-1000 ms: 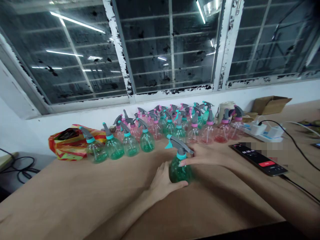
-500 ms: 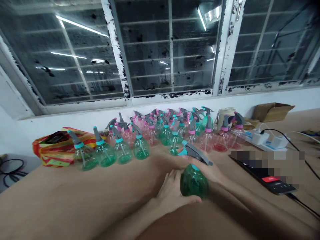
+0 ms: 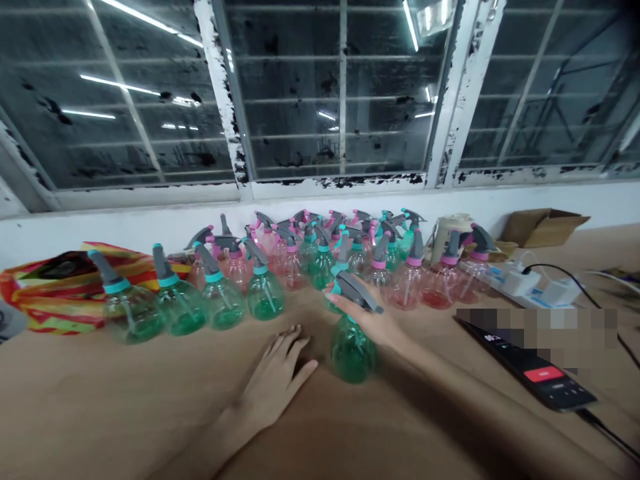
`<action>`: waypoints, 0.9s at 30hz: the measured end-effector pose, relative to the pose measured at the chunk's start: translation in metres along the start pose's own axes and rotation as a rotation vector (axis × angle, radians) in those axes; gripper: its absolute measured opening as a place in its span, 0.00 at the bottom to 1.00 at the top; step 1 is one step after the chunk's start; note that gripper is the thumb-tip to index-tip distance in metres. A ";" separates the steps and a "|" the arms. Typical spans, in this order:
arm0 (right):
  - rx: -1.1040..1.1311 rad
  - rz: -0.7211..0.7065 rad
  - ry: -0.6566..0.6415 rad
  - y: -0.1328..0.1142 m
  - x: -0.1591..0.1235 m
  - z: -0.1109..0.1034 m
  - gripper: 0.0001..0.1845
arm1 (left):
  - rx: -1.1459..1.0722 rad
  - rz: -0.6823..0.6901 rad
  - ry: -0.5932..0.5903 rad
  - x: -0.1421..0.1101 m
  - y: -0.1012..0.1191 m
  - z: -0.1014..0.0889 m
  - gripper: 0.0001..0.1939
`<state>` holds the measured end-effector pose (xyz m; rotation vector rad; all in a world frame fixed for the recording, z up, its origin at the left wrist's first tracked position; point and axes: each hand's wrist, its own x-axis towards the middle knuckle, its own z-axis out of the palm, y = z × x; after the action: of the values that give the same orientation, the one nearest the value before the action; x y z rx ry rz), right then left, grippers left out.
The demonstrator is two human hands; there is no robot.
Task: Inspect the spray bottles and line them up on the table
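My right hand (image 3: 373,320) is closed round the neck of a green spray bottle (image 3: 354,353), just under its grey and turquoise trigger head. The bottle is upright, and motion blur hides whether its base touches the table. To the left of it, my left hand (image 3: 277,380) lies low over the table with fingers spread, apart from the bottle and holding nothing. Beyond the hands, several green spray bottles (image 3: 265,300) with turquoise collars stand in a row on the left. Several pink spray bottles (image 3: 407,287) with pink collars stand behind and to the right.
A black phone (image 3: 525,363) with a cable lies on the right. Behind it is a power strip (image 3: 495,277) with white plugs. A cardboard box (image 3: 543,228) sits at the back right, and a red and yellow bag (image 3: 55,293) at the far left. Windows rise behind the table.
My left hand has let go of the green bottle's body and moved left, opening out. My right hand has carried the bottle a little to the left. The view has shifted slightly.
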<state>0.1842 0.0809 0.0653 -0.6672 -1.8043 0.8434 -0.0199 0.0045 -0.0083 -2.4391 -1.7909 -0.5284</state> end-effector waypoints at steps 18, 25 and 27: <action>0.002 0.026 -0.007 -0.001 -0.010 -0.001 0.15 | 0.057 0.019 -0.042 0.001 0.005 -0.001 0.22; 0.016 0.028 -0.037 -0.003 -0.010 -0.003 0.16 | 0.072 0.029 -0.039 0.001 0.003 0.001 0.22; 0.022 0.024 -0.021 -0.002 -0.010 -0.003 0.14 | 0.073 0.028 -0.037 0.001 0.002 0.001 0.22</action>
<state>0.1903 0.0730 0.0627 -0.6694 -1.8068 0.8878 -0.0172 0.0049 -0.0091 -2.4369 -1.7543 -0.4111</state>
